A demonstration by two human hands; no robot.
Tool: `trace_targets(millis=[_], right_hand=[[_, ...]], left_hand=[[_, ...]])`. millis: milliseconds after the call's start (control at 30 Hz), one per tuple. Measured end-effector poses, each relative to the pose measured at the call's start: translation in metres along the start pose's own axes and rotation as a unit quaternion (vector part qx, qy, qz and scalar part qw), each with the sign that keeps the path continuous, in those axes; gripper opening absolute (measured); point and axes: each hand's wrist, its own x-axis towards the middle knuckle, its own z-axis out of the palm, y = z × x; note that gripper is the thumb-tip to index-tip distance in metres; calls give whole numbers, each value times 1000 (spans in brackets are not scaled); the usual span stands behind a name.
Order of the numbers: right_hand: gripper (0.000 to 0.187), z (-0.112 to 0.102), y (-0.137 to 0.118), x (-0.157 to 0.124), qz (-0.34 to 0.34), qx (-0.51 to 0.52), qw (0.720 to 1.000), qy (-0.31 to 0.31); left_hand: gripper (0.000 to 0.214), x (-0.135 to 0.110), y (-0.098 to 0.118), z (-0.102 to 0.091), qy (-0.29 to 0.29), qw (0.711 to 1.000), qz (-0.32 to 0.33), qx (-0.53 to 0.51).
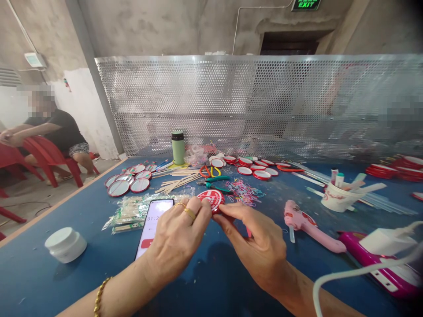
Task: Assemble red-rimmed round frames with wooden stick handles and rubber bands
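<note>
A white jar [65, 244] is sitting at nine o'clock on the blue surface [29, 281], a phone [152, 226] lying beside the left hand [176, 237]. Both hands are pinching a red round badge [211, 199] at center; the right hand [256, 244] is gripping its lower edge. A pink glue gun [307, 225] is lying at three o'clock.

Blue table [49, 281]: phone [152, 224], white jar [65, 244], green flask [177, 147], pink glue gun [307, 224], pliers [216, 184], stick bundle [132, 211]
</note>
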Motion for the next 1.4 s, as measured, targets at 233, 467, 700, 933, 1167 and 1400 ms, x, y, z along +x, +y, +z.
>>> trace_targets(millis=[233, 467, 700, 933, 1167, 1400], right_hand=[[15, 0, 0, 1, -3, 15, 1000, 6], [13, 1, 1, 1, 10, 37, 999, -8], [13, 2, 1, 1, 15, 48, 999, -6], [15, 0, 0, 1, 59, 44, 997, -14], [13, 0, -4, 3, 97, 57, 994, -15], [12, 2, -4, 0, 98, 41, 994, -13]], left_hand=[[25, -2, -1, 2, 7, 1000, 4, 0], [41, -2, 1, 0, -12, 1000, -19, 3], [42, -3, 0, 2, -15, 1000, -27, 1], [40, 0, 0, 0, -15, 999, -40, -18], [37, -2, -2, 1, 9, 1000, -11, 22], [32, -1, -1, 0, 43, 997, 9, 56]])
